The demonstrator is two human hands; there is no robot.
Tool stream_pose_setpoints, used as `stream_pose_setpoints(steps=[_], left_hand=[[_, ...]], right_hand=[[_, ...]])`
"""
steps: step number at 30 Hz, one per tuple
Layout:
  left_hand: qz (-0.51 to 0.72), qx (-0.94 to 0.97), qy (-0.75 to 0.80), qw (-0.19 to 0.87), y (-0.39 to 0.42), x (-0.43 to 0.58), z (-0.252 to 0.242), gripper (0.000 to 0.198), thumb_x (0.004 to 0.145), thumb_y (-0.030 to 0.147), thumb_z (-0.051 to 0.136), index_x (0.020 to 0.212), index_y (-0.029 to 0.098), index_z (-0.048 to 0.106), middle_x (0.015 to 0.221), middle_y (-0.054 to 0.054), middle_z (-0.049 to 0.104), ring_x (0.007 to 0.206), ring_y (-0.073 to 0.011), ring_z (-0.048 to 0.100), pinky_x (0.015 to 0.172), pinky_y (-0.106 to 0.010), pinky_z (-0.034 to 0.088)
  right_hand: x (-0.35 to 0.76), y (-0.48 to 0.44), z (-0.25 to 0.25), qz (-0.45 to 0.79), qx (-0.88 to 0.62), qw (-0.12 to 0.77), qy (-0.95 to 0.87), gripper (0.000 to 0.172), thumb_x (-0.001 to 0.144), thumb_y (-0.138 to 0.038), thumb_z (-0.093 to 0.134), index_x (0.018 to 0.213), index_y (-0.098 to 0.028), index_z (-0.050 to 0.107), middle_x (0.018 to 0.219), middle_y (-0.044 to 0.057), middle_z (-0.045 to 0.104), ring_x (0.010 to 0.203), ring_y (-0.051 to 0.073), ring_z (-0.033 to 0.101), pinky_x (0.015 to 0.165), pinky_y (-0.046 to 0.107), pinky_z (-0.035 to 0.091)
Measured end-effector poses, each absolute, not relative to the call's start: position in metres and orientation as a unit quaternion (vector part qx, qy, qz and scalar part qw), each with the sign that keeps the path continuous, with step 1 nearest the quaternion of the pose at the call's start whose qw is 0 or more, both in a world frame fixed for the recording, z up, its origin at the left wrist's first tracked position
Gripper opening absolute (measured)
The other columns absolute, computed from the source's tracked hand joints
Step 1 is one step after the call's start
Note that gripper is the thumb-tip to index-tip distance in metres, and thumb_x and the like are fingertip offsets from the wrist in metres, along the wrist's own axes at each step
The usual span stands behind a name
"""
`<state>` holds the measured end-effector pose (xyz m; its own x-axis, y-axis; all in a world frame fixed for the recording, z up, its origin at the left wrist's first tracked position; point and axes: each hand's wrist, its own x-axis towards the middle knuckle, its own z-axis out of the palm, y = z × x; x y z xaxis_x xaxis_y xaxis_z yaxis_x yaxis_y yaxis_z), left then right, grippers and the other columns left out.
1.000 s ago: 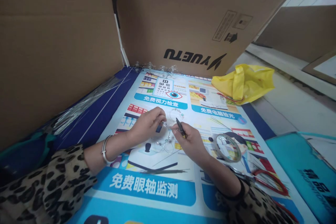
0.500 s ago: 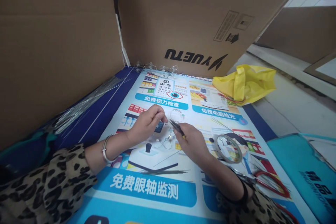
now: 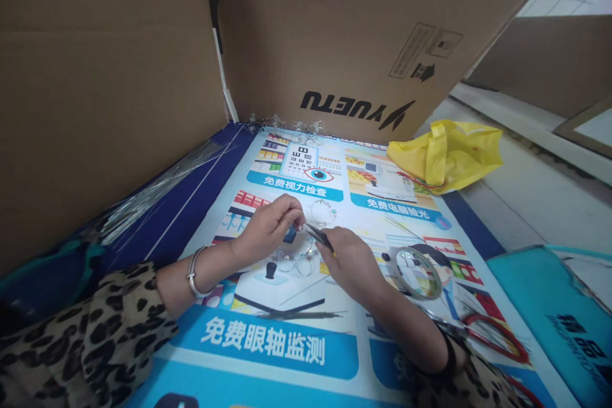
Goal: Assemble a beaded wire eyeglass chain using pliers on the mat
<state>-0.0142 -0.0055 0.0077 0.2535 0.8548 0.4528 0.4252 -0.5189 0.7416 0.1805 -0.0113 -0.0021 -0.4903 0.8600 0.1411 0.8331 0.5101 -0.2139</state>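
Observation:
My left hand (image 3: 268, 229) is closed in a pinch on one end of a thin wire piece with small clear beads (image 3: 302, 262), whose loops hang below the fingers. My right hand (image 3: 356, 264) grips a pair of pliers (image 3: 319, 236) with dark jaws. Their tips point left and meet the piece at my left fingertips; whether the jaws are closed on the wire is too small to tell. Just beyond the pliers, a beaded ring (image 3: 324, 211) lies on the printed poster (image 3: 282, 344).
To the right lie a round coil (image 3: 417, 273), red-handled scissors (image 3: 497, 336), a yellow bag (image 3: 444, 156) and a teal bag (image 3: 545, 312). Cardboard walls (image 3: 335, 25) stand behind and left. Wire strands (image 3: 162, 185) lie along the left wall, several beaded wire pieces (image 3: 287, 127) at the back.
The pliers have shifted slightly left and down, bringing their tips to my left fingertips. The right hand has turned a little; my left hand still pinches the beaded wire piece.

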Motion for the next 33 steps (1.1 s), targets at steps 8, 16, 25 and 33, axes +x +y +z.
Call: stream_pose_setpoints(steps=[8, 16, 25, 33], left_hand=[[0.429, 0.767, 0.417, 0.234, -0.0064, -0.0154, 0.0064, 0.019, 0.092, 0.022, 0.035, 0.083, 0.018, 0.051, 0.076, 0.001, 0.058, 0.069, -0.0094, 0.054, 0.065, -0.023, 0.042], [0.421, 0.776, 0.416, 0.217, -0.0067, -0.0153, 0.007, 0.021, 0.092, 0.021, 0.034, 0.082, 0.018, 0.052, 0.075, 0.001, 0.057, 0.068, -0.0099, 0.054, 0.066, -0.023, 0.042], [0.429, 0.779, 0.41, 0.202, -0.0084, -0.0147, 0.0056, 0.02, 0.092, 0.021, 0.034, 0.082, 0.018, 0.051, 0.075, 0.0, 0.057, 0.069, -0.0104, 0.054, 0.065, -0.023, 0.042], [0.437, 0.769, 0.412, 0.219, -0.0066, -0.0154, 0.0075, 0.02, 0.092, 0.021, 0.034, 0.081, 0.018, 0.051, 0.075, 0.001, 0.057, 0.068, -0.0103, 0.055, 0.066, -0.023, 0.042]], right_hand=[[0.1803, -0.0132, -0.002, 0.02, -0.49, 0.092, -0.867, 0.021, 0.088, -0.029, 0.039, 0.088, -0.018, 0.057, 0.085, 0.007, 0.064, 0.08, 0.02, 0.056, 0.069, 0.029, 0.039], [0.1799, -0.0124, -0.0045, 0.022, -0.497, 0.089, -0.863, 0.022, 0.088, -0.029, 0.039, 0.087, -0.018, 0.057, 0.084, 0.007, 0.065, 0.078, 0.02, 0.058, 0.066, 0.028, 0.038], [0.1779, -0.0128, -0.0049, 0.028, -0.511, 0.068, -0.856, 0.022, 0.089, -0.03, 0.038, 0.088, -0.018, 0.057, 0.086, 0.006, 0.066, 0.078, 0.018, 0.059, 0.065, 0.026, 0.036], [0.1781, -0.0114, -0.0011, 0.078, -0.52, 0.057, -0.849, 0.026, 0.091, -0.035, 0.035, 0.087, -0.018, 0.055, 0.083, 0.005, 0.065, 0.074, 0.016, 0.059, 0.063, 0.024, 0.034]])
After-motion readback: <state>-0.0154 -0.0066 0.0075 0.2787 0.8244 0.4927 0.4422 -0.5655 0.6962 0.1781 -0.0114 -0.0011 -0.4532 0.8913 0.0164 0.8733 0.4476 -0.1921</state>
